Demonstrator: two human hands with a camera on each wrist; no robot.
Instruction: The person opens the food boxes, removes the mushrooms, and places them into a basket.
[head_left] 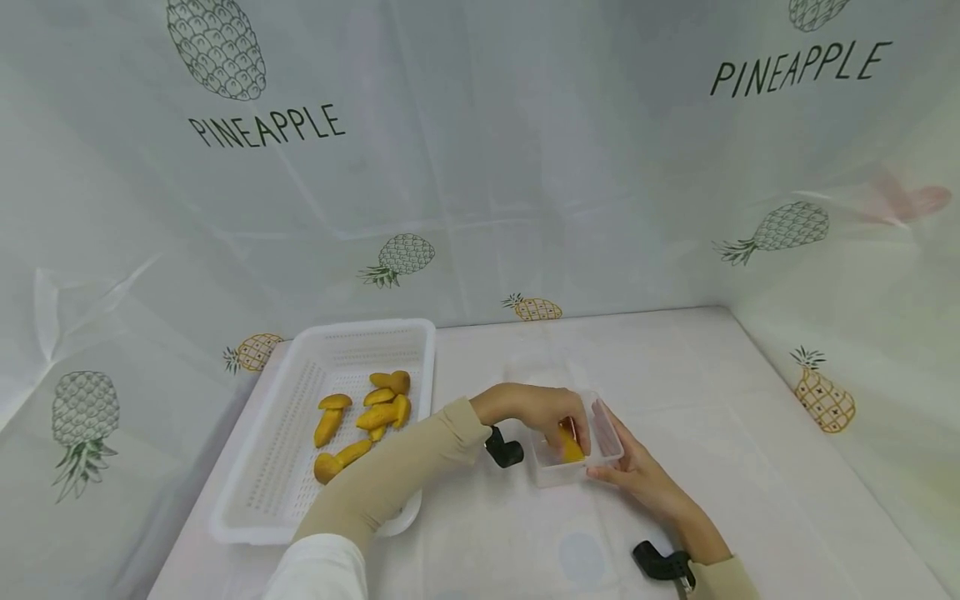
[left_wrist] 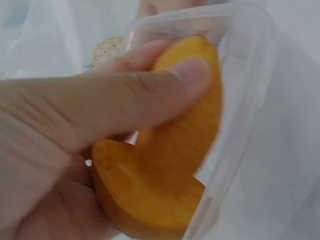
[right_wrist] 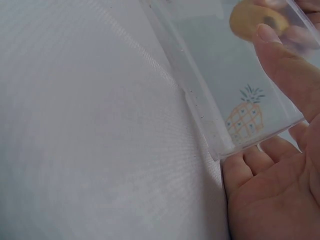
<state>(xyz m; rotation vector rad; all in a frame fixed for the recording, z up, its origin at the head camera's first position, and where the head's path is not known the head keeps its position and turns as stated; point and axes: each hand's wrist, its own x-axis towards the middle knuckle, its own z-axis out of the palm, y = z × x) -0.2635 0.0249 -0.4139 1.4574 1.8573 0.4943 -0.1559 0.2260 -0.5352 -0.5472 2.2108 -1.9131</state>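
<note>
In the head view my left hand (head_left: 549, 414) reaches into a clear plastic container (head_left: 558, 477), its fingers pinching a yellow mushroom (head_left: 572, 448). The left wrist view shows the thumb pressed along the mushroom's stem (left_wrist: 182, 125), while the wide cap (left_wrist: 145, 210) sits low beside the container's rim. My right hand (head_left: 643, 473) holds the container by its right side. Up close in the right wrist view, the thumb lies along one wall of the container (right_wrist: 210, 65) and the other fingers are behind its end, partly hidden.
To the left a white perforated basket (head_left: 360, 330) holds several yellow mushrooms (head_left: 327, 421); my left forearm passes over its near right corner. A white cloth (head_left: 480, 542) covers the table. Pineapple-printed sheeting (head_left: 480, 167) rises behind and at both sides. Black wrist mounts (head_left: 660, 561) sit on both wrists.
</note>
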